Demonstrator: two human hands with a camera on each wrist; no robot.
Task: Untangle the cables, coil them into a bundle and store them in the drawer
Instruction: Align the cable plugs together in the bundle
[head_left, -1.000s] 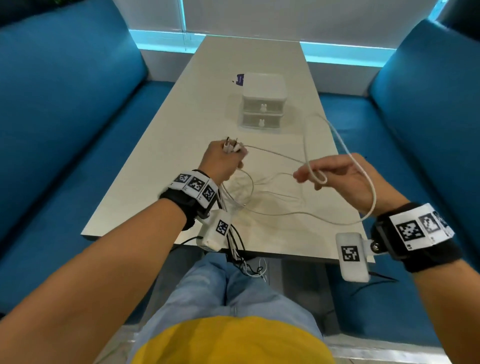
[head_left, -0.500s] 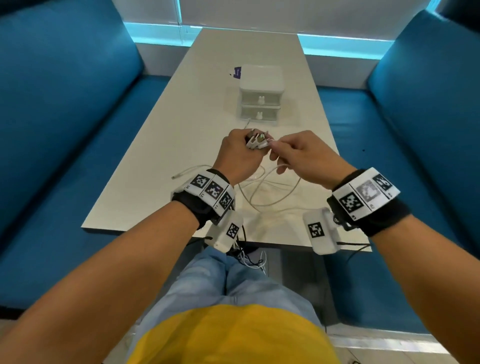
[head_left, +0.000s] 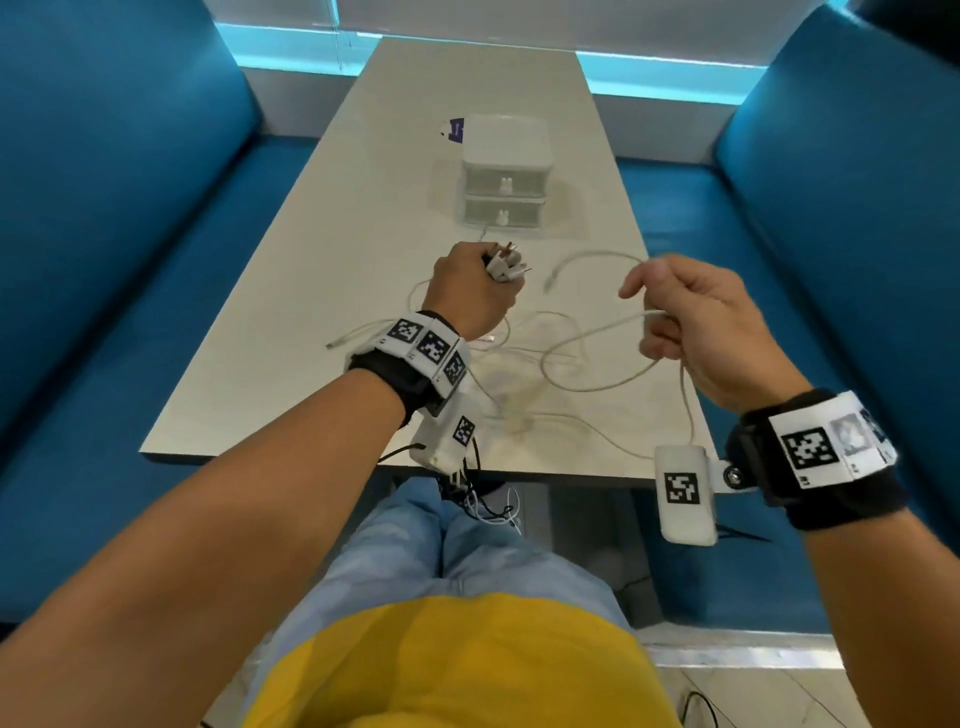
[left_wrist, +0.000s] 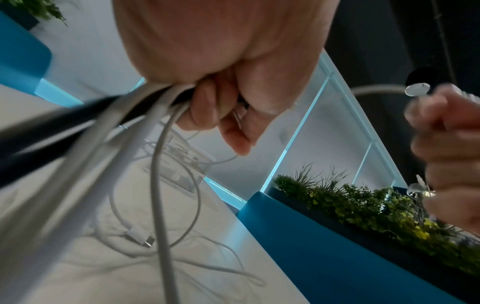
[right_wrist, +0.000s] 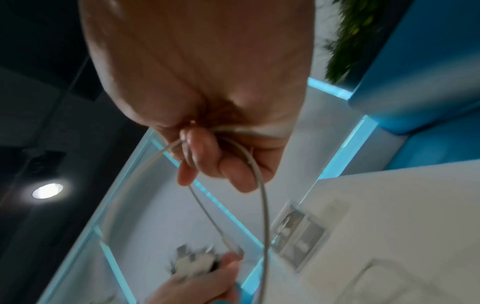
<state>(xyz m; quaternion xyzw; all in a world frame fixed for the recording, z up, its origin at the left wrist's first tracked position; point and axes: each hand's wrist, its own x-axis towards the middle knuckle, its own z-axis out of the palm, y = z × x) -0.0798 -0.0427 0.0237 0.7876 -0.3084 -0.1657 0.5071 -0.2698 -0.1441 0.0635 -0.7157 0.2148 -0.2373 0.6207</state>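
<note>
Both my hands raised over tangled cables

My left hand (head_left: 475, 296) grips the plug ends (head_left: 503, 263); my right hand (head_left: 691, 322) pinches one white cable (head_left: 597, 332), which loops slack beneath it.

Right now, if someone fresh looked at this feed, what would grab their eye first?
Probably the left hand, fisted round a cluster of plugs above the middle of the table. Next, the right hand off to the side, gripping a loop of white cable whose slack sprawls tangled over the near end. Behind them stands the small white drawer unit, both drawers shut.
</note>
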